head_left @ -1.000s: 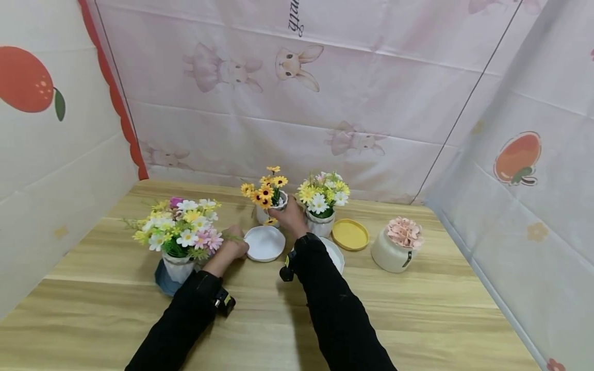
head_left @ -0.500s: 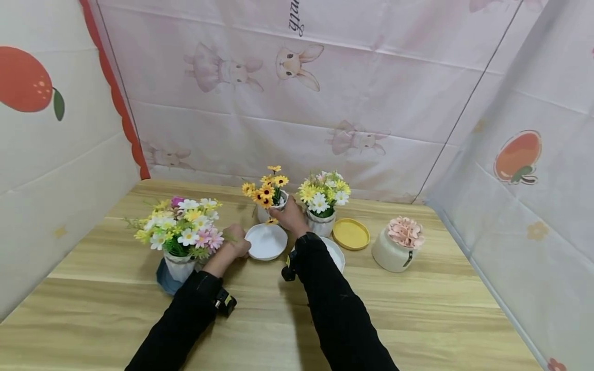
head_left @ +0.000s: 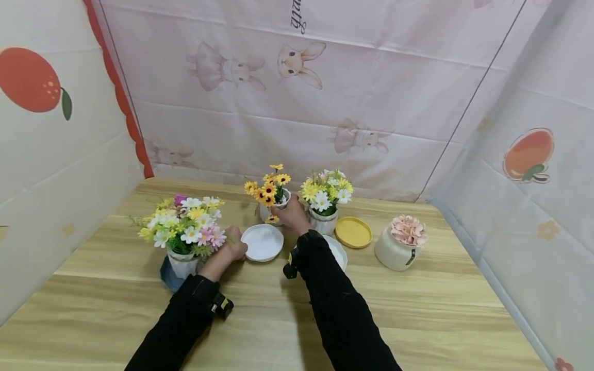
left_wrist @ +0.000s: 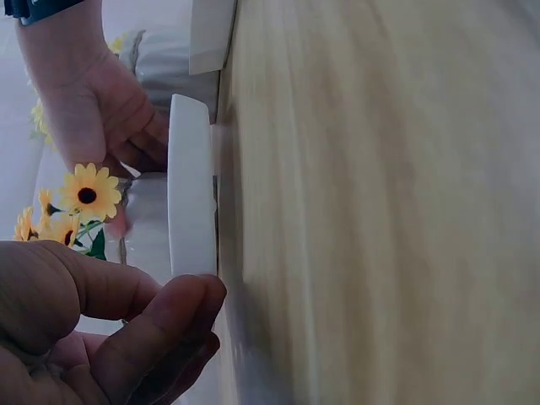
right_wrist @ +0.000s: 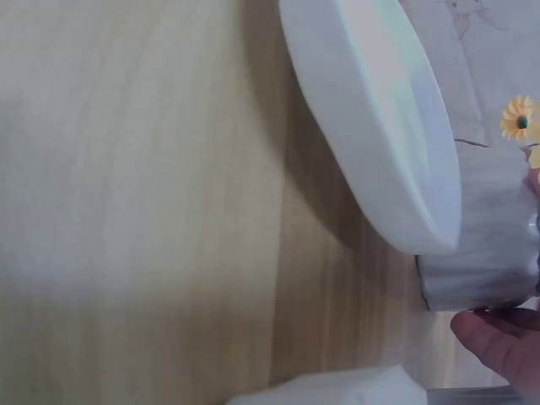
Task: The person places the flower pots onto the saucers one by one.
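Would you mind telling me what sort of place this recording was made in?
Most likely a staged tabletop booth rather than a lived-in room: printed cloth backdrops with rabbits and fruit enclose a wooden table on three sides, and small pots of seemingly artificial flowers and saucers are set out on it.

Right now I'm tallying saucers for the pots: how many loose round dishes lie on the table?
3 show: a white dish at the left hand, another white dish partly behind the right sleeve, and a yellow dish further right. Pots may hide more.

Sleeve hides part of second white saucer (head_left: 337,251)
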Demonstrator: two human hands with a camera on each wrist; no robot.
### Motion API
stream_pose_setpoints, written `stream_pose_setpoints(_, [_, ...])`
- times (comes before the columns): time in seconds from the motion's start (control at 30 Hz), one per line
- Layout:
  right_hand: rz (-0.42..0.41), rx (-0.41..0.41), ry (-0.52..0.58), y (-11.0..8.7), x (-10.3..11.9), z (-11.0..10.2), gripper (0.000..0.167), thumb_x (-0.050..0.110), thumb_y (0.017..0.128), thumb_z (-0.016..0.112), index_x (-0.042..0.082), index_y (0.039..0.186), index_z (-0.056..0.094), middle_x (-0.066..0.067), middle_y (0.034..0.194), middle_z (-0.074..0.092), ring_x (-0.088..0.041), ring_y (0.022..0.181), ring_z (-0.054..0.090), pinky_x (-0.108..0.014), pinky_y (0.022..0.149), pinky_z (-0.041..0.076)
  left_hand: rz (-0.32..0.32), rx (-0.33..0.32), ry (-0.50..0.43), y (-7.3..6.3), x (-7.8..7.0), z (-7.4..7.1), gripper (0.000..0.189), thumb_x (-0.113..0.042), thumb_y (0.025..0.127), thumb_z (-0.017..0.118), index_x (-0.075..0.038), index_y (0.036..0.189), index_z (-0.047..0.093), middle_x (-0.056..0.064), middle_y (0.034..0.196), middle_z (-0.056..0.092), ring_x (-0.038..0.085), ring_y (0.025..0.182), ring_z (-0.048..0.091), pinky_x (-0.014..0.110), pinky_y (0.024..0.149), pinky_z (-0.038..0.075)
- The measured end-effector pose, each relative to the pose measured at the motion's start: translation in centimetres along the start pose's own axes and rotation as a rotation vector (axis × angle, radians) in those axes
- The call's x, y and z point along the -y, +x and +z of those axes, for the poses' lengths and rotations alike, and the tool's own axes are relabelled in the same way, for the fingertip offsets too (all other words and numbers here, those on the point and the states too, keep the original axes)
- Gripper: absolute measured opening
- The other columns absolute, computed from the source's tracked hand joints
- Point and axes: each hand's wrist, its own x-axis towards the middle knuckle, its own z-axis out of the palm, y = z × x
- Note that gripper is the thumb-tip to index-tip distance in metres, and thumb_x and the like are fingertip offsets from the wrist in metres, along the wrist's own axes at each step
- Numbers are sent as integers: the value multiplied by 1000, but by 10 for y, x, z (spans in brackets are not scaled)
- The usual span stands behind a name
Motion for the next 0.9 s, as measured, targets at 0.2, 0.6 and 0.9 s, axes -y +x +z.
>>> stream_pose_setpoints(0.2, [-22,-41,66,2,-4,1,77,24,86,66,3,144,19,-19,133,43,-28,119,45,-39,94,40,0,18,8,1,1,-1,20,8,65,56,-6,53,47,5,49,50,16,42,49,20,42,40])
stream_pose_setpoints(0.6, [-38,-65,222,8,-14,7,74,12,85,66,7,144,22,-16,135,41,-28,120,45,-39,92,42,-36,96,-2,-7,0,-5,28,10,66,54,-9,49,44,-3,42,46,9,38,46,16,39,37])
stream_pose_setpoints(0.9, [-64,-98,227,7,-15,12,68,13,83,69,7,140,31,-13,131,46,-25,117,48,-36,90,44,-71,115,3,-4,3,-6,22,10,66,57,-5,53,49,0,50,47,10,41,47,17,42,42])
